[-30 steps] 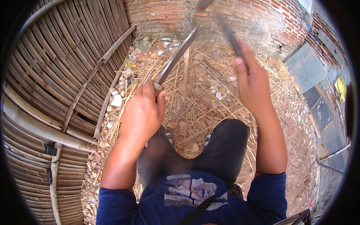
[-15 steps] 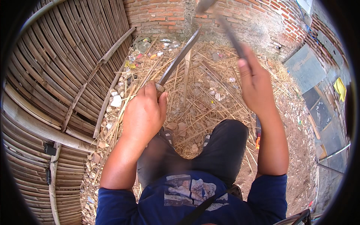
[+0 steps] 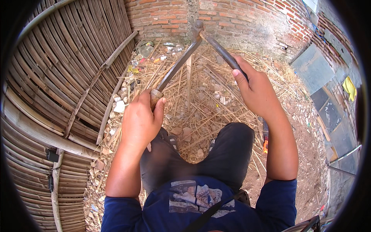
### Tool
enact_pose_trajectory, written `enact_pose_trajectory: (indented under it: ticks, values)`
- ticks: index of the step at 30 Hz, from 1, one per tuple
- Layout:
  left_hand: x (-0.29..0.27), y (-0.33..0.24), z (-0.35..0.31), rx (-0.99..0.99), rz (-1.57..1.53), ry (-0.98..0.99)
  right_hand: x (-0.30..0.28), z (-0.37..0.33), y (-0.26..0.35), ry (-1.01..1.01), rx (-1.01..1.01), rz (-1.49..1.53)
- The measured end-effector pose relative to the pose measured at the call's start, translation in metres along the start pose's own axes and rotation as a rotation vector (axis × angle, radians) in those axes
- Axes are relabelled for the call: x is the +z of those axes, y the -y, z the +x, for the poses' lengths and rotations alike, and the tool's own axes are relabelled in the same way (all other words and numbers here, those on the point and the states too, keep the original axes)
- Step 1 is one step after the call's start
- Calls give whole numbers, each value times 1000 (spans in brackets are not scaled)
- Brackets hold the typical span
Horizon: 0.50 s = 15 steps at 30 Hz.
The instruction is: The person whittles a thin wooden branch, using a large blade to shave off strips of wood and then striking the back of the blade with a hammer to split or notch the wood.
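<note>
My left hand (image 3: pixel 140 118) grips the wooden handle of a machete (image 3: pixel 178 66), its long blade slanting up and away to the right. In my right hand (image 3: pixel 253 83) is a hammer (image 3: pixel 222 50), held by its dark handle. The rusty hammer head meets the far end of the blade in the picture and hides its tip; whether they touch I cannot tell. Just under the blade a pale strip of wood or bamboo (image 3: pixel 189 81) stands roughly upright, its top end at the blade.
Split straw-like strips (image 3: pixel 228 116) litter the ground with stones and scraps. A bamboo slat wall (image 3: pixel 58 69) runs along the left, a brick wall (image 3: pixel 166 17) at the back. Flat grey panels (image 3: pixel 313 65) lean at the right. An orange-and-black tool (image 3: pixel 265 145) lies beside my right knee.
The hammer has swung down from its raised, blurred position to the blade's far end. My left hand and the machete have shifted slightly left and lower.
</note>
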<state>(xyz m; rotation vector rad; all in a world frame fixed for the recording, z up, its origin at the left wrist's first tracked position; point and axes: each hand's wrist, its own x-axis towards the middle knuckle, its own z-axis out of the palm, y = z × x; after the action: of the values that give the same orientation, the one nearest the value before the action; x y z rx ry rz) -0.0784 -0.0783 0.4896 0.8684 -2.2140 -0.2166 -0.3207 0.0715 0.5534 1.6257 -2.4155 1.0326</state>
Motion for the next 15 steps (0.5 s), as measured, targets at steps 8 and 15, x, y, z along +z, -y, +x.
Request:
enact_pose_trajectory:
  ticks: [8, 15]
  values:
    - [-1, 1, -2, 31, 84, 54, -8, -2, -4, -329, -228, 144]
    - [-5, 1, 2, 61, 110, 57, 8, 0, -7, -179, -138, 34]
